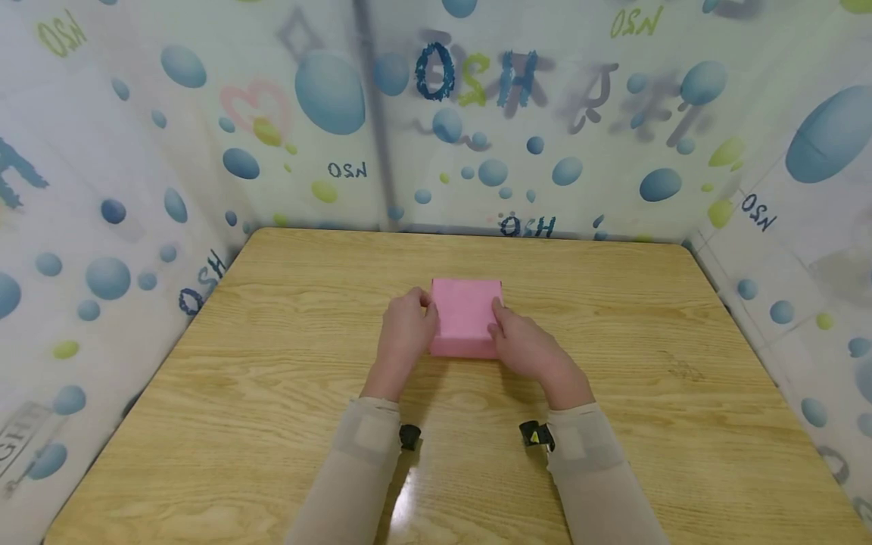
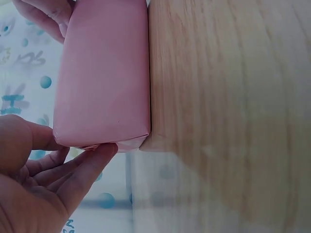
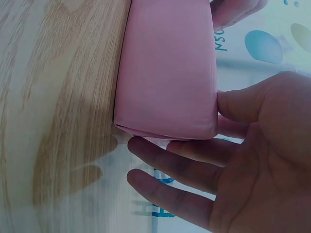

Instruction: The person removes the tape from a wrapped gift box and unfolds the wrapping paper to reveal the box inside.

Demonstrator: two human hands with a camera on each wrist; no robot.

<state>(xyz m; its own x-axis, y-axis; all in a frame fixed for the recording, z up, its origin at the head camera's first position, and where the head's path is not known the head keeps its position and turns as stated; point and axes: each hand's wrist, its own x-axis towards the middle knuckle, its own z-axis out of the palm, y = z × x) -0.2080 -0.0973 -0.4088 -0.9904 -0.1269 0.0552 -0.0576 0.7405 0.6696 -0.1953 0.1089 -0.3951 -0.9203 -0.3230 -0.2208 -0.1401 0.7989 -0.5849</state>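
Observation:
A pink paper-wrapped box (image 1: 466,310) lies on the wooden table, with a hand at each end. My left hand (image 1: 407,324) holds its left end; in the left wrist view the thumb is at the top edge and fingertips (image 2: 109,151) touch the folded paper of that end. On the opposite side my right hand (image 1: 527,344) grips the right end, its thumb on the top edge. The right wrist view shows fingers (image 3: 170,158) spread along that end, one of them off the paper. The box's far side is hidden.
The wooden table (image 1: 272,424) reaches around the box on every side. Behind it and at both sides hang pale curtains (image 1: 579,136) printed with blue and green bubbles. Small black devices (image 1: 534,434) are strapped at both wrists, over light sleeves.

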